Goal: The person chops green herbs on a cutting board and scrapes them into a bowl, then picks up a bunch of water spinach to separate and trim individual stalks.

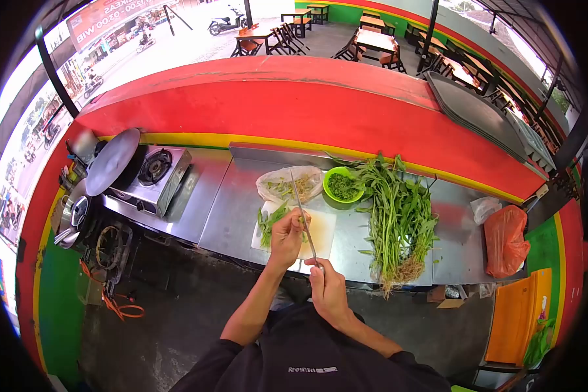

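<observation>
My right hand [330, 291] grips the handle of a long knife [311, 243], its blade pointing up and away from me. My left hand [286, 238] is closed beside the blade, with bits of a green vegetable stem [303, 221] showing at its fingers. Below them lies a white cutting board [323, 230]. Cut leafy greens [268, 225] rest on the board's left side, partly behind my left hand. Just beyond it, an opened plastic bag [310, 186] holds pale stem trimmings. Next to that stands a bright green bowl [332, 198] of chopped greens.
A large heap of rooted leafy greens [398, 225] covers the steel counter [225, 202] on the right. Farther right sits a red plastic bag [506, 242]. At left are a gas stove [153, 173] and a big wok lid [113, 163]. A red wall [274, 108] borders the counter's back.
</observation>
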A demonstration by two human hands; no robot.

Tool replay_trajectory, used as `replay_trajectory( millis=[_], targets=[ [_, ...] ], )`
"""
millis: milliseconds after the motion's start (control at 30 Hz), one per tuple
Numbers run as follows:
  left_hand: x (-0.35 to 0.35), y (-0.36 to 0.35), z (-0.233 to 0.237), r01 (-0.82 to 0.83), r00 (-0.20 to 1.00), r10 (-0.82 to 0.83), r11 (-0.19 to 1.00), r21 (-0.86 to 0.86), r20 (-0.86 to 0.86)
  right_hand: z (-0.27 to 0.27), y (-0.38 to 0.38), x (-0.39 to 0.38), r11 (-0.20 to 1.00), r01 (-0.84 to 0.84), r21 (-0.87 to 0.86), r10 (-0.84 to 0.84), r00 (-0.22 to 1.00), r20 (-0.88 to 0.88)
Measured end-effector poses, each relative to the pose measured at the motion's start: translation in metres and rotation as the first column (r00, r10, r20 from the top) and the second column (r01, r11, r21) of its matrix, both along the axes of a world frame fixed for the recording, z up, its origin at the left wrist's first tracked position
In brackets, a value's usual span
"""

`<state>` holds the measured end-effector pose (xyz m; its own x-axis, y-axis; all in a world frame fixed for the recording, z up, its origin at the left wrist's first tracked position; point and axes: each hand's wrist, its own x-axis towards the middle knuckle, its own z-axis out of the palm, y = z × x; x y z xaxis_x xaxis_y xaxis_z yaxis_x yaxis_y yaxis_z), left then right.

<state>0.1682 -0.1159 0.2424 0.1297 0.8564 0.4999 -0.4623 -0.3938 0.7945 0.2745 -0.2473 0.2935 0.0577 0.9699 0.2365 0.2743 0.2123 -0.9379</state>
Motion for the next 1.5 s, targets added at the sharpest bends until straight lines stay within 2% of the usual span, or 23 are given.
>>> replay_trajectory(
  millis=[67, 200, 300, 367, 467, 700, 800, 1000, 1067, 1167, 1267, 1333, 1500],
  targets=[
    [0.003, -0.001, 0.000, 0.007, 0.999, -0.004, 0.999, -0.053, 0.053, 0.001, -0.001, 0.000, 1.000, -0.004, -0.014, 0.004, 1.000, -0.001],
    [0.007, -0.002, 0.005, 0.059, 0.992, -0.057, 0.998, -0.021, 0.111, 0.001, -0.002, 0.000, 0.999, 0.009, 0.048, -0.009, 1.000, -0.010],
    [0.004, 0.000, 0.003, 0.091, 0.994, -0.092, 0.996, 0.025, 0.064, 0.005, -0.005, 0.003, 1.000, 0.005, 0.022, -0.005, 1.000, -0.009],
    [-0.001, 0.002, 0.001, 0.081, 0.995, -0.079, 0.996, 0.023, -0.056, 0.008, -0.006, 0.004, 1.000, -0.007, -0.019, 0.007, 1.000, -0.003],
    [-0.004, 0.001, 0.002, 0.084, 0.990, -0.078, 0.995, 0.046, -0.119, 0.010, -0.006, 0.006, 0.999, -0.005, -0.034, 0.004, 1.000, -0.020],
    [-0.002, -0.003, 0.000, 0.107, 0.990, -0.105, 0.994, 0.018, -0.099, 0.006, -0.003, 0.008, 0.999, 0.005, -0.041, -0.005, 1.000, -0.005],
    [0.003, -0.006, 0.001, 0.044, 0.995, -0.042, 0.999, 0.026, -0.088, 0.007, 0.000, 0.009, 0.999, 0.019, -0.026, -0.018, 1.000, 0.014],
    [0.008, -0.008, 0.004, 0.095, 0.995, -0.090, 0.989, -0.110, 0.048, 0.003, 0.001, 0.009, 0.999, 0.034, 0.029, -0.033, 0.999, -0.014],
    [0.010, -0.006, 0.004, 0.150, 0.979, -0.129, 0.980, -0.134, 0.157, 0.002, 0.001, 0.010, 0.999, 0.033, 0.018, -0.033, 0.999, -0.008],
    [0.014, -0.008, 0.009, 0.141, 0.967, -0.086, 0.964, -0.225, 0.239, -0.002, 0.001, 0.011, 0.999, 0.030, 0.025, -0.030, 1.000, -0.001],
    [0.012, -0.003, 0.007, 0.164, 0.971, -0.129, 0.972, -0.170, 0.203, -0.002, 0.001, 0.013, 0.998, 0.044, 0.036, -0.043, 0.999, -0.018],
    [0.012, -0.002, 0.006, 0.176, 0.968, -0.137, 0.968, -0.180, 0.210, 0.003, -0.001, 0.017, 0.994, 0.022, -0.107, -0.020, 1.000, 0.021],
    [0.012, 0.001, 0.001, 0.162, 0.968, -0.110, 0.960, -0.228, 0.227, 0.003, -0.001, 0.018, 0.997, 0.027, -0.074, -0.026, 1.000, 0.015]
  ],
)
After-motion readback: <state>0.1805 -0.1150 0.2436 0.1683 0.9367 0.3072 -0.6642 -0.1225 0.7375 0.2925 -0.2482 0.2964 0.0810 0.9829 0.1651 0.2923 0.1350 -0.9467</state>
